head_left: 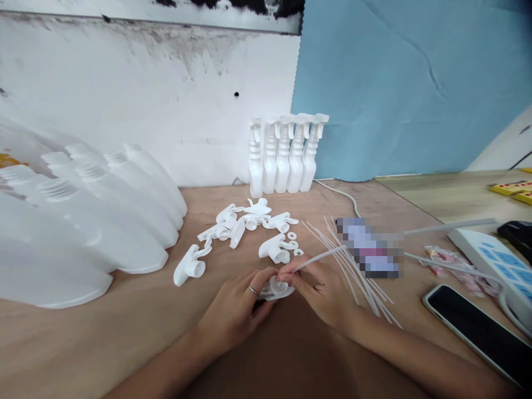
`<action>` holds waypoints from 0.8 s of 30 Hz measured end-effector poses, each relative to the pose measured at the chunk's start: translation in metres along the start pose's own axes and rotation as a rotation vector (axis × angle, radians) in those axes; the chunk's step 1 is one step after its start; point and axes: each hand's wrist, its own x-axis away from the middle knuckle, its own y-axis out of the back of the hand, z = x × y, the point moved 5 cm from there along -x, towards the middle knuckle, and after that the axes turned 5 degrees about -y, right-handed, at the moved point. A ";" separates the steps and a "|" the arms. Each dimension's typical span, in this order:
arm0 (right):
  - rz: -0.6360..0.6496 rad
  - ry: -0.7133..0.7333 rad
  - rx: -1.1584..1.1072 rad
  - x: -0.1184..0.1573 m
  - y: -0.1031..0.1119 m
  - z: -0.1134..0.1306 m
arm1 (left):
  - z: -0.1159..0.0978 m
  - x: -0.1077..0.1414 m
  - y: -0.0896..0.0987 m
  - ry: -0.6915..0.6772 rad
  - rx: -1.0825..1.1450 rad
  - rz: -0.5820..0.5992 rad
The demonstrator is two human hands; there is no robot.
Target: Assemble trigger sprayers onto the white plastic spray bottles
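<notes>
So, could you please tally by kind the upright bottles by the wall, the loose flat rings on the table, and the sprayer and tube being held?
Bottles: 5
Rings: 3
Held sprayer: 1
Held tube: 1
Total: 10

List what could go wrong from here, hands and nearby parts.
1. The tube might slip or seat crooked: the right hand's fingers hide its end at the spray head, which the left hand holds.
2. The small rings lie loose just beyond the right hand, so a brush could scatter them.
3. The loose tubes beside that hand could get knocked askew.
</notes>
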 end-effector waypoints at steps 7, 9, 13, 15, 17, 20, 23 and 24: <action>-0.031 -0.090 -0.156 0.000 -0.004 -0.008 | -0.001 -0.001 0.002 0.012 0.004 -0.007; -0.025 -0.054 -0.100 0.000 -0.003 -0.005 | 0.000 0.000 0.001 0.001 -0.010 -0.014; 0.005 0.021 0.024 -0.001 -0.001 0.000 | 0.001 0.001 0.000 0.012 -0.002 0.000; 0.038 0.057 0.059 -0.002 -0.001 0.001 | 0.001 0.002 0.001 0.022 -0.014 0.013; 0.089 0.103 0.071 -0.002 -0.003 0.002 | 0.000 0.001 0.001 0.029 -0.030 0.031; 0.136 0.149 0.068 -0.002 -0.007 0.004 | -0.002 0.000 0.003 0.048 -0.028 0.057; 0.105 0.149 0.060 -0.003 -0.008 0.007 | -0.002 -0.001 0.003 0.056 -0.010 0.065; 0.091 0.136 0.057 -0.004 -0.007 0.007 | -0.002 -0.001 0.003 0.052 -0.009 0.061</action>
